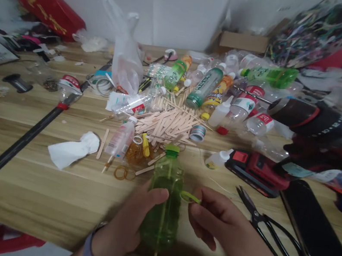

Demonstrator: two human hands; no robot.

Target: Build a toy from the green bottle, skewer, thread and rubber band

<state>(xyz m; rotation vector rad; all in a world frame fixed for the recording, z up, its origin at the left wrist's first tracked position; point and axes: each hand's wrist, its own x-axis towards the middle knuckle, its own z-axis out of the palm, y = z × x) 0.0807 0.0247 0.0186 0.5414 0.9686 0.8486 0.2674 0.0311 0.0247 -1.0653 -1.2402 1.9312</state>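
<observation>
1. left hand point(140, 214), palm sideways and thumb up, wraps the upright translucent green plastic bottle point(163, 205) above the wooden table point(78, 213).
2. right hand point(215, 218), reaching inward, pinches a thin lime-green plastic ring point(190, 197) beside it.

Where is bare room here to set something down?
Widest: bare wood between the black pole and the left hand, below the white tissue. Smaller: between the right hand and the dropper bottle, crossed by a thin strand. Crowded: the stick pile with bottles behind, and around the drill and scissors.
</observation>
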